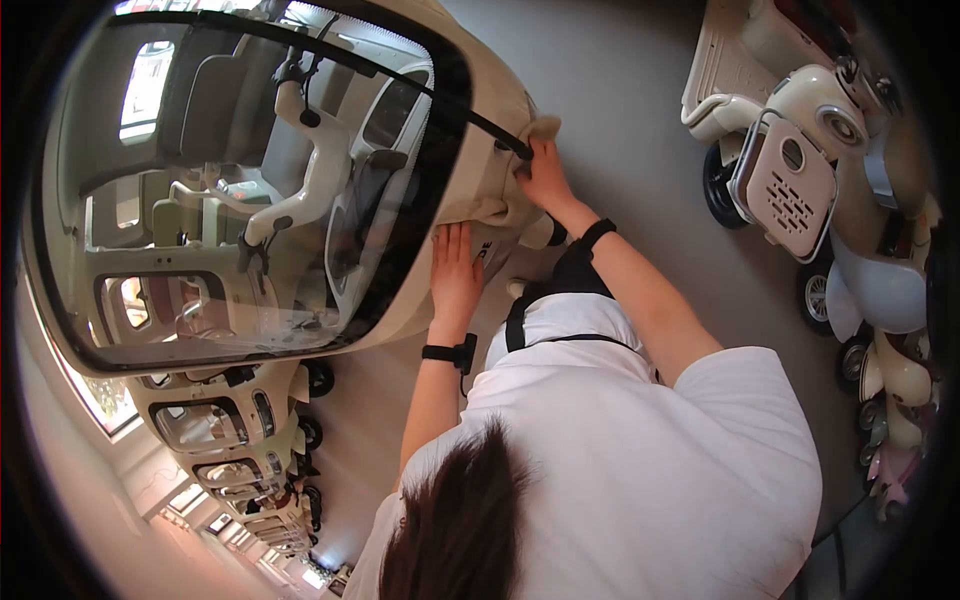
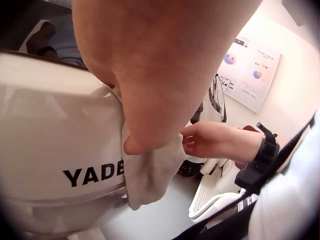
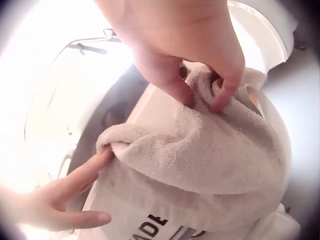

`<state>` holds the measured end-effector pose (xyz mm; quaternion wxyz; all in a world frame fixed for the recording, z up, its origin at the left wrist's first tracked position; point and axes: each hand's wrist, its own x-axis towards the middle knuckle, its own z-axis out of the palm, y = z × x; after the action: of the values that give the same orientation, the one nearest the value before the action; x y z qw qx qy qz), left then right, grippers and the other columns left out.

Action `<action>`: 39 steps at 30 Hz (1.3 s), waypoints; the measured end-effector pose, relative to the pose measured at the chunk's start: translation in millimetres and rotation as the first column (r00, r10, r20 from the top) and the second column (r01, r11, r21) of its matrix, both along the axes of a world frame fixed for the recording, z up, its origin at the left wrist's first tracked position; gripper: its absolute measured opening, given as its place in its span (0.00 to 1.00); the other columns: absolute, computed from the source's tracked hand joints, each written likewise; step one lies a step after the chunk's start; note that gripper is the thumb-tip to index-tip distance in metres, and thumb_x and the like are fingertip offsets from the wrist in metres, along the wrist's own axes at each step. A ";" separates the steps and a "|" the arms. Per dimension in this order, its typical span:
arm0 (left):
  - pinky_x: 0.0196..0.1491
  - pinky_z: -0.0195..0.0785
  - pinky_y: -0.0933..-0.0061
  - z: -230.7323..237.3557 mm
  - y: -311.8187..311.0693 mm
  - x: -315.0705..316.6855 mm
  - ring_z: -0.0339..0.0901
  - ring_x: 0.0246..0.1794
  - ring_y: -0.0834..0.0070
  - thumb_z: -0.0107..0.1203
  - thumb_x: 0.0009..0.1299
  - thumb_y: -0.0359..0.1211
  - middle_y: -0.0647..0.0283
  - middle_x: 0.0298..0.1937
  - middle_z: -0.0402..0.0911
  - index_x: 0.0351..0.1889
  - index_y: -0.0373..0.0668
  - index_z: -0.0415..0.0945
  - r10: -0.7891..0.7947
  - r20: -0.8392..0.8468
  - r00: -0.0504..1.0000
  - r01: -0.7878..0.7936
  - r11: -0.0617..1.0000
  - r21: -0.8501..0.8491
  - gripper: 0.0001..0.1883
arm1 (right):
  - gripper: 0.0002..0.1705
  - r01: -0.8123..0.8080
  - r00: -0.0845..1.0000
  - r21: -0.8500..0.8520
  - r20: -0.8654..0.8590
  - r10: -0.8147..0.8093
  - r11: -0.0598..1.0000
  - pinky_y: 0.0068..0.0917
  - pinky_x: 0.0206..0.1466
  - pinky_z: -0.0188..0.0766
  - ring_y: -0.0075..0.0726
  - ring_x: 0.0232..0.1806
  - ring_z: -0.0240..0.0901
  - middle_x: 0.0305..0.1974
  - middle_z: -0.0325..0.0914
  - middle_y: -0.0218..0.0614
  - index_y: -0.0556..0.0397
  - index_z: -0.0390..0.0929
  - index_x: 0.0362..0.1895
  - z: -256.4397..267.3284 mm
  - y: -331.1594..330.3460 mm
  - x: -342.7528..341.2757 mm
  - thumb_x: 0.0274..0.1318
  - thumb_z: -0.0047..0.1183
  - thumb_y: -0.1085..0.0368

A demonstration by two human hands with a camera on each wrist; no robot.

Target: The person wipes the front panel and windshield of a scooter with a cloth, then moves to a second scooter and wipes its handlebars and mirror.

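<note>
**Worn Items, Ordered Outward from the Grip**

Directly behind the right hand, a black wristband carries a black, block-shaped unit. Behind the left hand, a matching black band bears a small dark box with a thin cable. Farther from the grip, a white shirt has a short, loose sleeve; a black strap crosses white fabric. Long dark hair lies over the shirt.
</note>
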<state>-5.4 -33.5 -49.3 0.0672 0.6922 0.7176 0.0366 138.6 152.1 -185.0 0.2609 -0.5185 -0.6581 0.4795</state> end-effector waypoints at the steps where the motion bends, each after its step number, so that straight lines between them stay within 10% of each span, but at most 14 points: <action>1: 0.80 0.51 0.46 -2.2 -7.6 -0.7 0.57 0.80 0.44 0.60 0.68 0.29 0.47 0.78 0.63 0.78 0.37 0.59 0.008 -0.001 1.000 -0.008 1.000 -0.003 0.39 | 0.43 0.003 0.999 -0.018 -0.034 -0.004 1.000 0.50 0.70 0.66 0.68 0.67 0.63 0.67 0.60 0.57 0.58 0.58 0.75 2.1 -8.7 -5.8 0.57 0.64 0.67; 6: 0.81 0.51 0.47 -1.1 -36.3 -3.8 0.56 0.80 0.43 0.58 0.68 0.28 0.45 0.77 0.63 0.78 0.35 0.58 0.063 -0.022 0.998 -0.063 0.997 -0.044 0.38 | 0.48 0.013 0.979 -0.010 -0.201 -0.015 1.000 0.51 0.65 0.69 0.63 0.64 0.67 0.68 0.57 0.54 0.54 0.54 0.78 13.2 -21.3 -6.9 0.56 0.64 0.69; 11: 0.81 0.51 0.47 11.1 -32.4 -4.9 0.56 0.80 0.45 0.57 0.69 0.28 0.48 0.78 0.62 0.79 0.36 0.57 0.047 -0.007 0.999 -0.047 0.997 -0.057 0.39 | 0.51 0.085 0.996 0.384 -0.058 -0.068 0.920 0.47 0.70 0.69 0.65 0.67 0.65 0.67 0.60 0.53 0.48 0.52 0.80 -30.2 15.1 0.5 0.53 0.60 0.74; 18: 0.81 0.50 0.48 0.9 -25.0 -4.0 0.55 0.81 0.47 0.56 0.69 0.27 0.51 0.80 0.61 0.81 0.38 0.55 0.030 -0.013 0.999 -0.031 0.999 -0.027 0.40 | 0.43 0.101 0.993 0.082 -0.070 -0.096 0.991 0.49 0.69 0.69 0.72 0.66 0.64 0.64 0.62 0.59 0.55 0.58 0.75 -13.8 11.9 2.2 0.54 0.57 0.75; 24: 0.82 0.49 0.50 -3.5 -26.5 -9.0 0.58 0.81 0.54 0.54 0.69 0.26 0.52 0.79 0.63 0.80 0.36 0.57 0.017 -0.028 0.999 -0.016 0.999 0.030 0.38 | 0.38 -0.235 0.892 0.145 0.426 0.154 0.961 0.52 0.66 0.70 0.70 0.64 0.67 0.62 0.64 0.62 0.61 0.60 0.71 -11.1 -34.1 -18.2 0.57 0.59 0.69; 27: 0.82 0.49 0.53 -7.3 -36.2 -25.8 0.59 0.81 0.60 0.54 0.70 0.28 0.54 0.79 0.63 0.79 0.37 0.58 0.082 -0.174 0.981 -0.073 0.996 0.055 0.38 | 0.31 -0.042 0.986 -0.081 0.157 0.054 0.996 0.52 0.65 0.71 0.71 0.59 0.71 0.58 0.69 0.67 0.65 0.68 0.64 24.4 -34.1 -14.6 0.58 0.60 0.66; 33: 0.82 0.49 0.56 -8.3 -54.5 -48.3 0.60 0.81 0.67 0.55 0.69 0.28 0.56 0.79 0.64 0.79 0.38 0.59 0.043 -0.204 0.978 -0.016 0.991 0.131 0.38 | 0.28 -0.040 0.999 0.120 0.016 0.039 0.992 0.45 0.58 0.78 0.63 0.55 0.73 0.58 0.70 0.56 0.61 0.69 0.60 76.2 -32.3 10.4 0.57 0.62 0.65; 39: 0.82 0.49 0.57 -2.8 -40.5 -44.6 0.59 0.81 0.65 0.57 0.65 0.27 0.57 0.81 0.63 0.80 0.39 0.58 -0.037 -0.066 0.997 0.047 0.985 0.167 0.41 | 0.21 0.443 0.886 0.420 -0.337 -0.318 0.792 0.36 0.55 0.79 0.45 0.54 0.73 0.55 0.70 0.44 0.57 0.71 0.59 160.0 -35.2 15.5 0.62 0.57 0.74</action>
<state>-50.0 -74.0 -52.1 -0.0134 0.7112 0.6990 0.0740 154.1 116.8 -24.9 0.5546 -0.4944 -0.5999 0.2969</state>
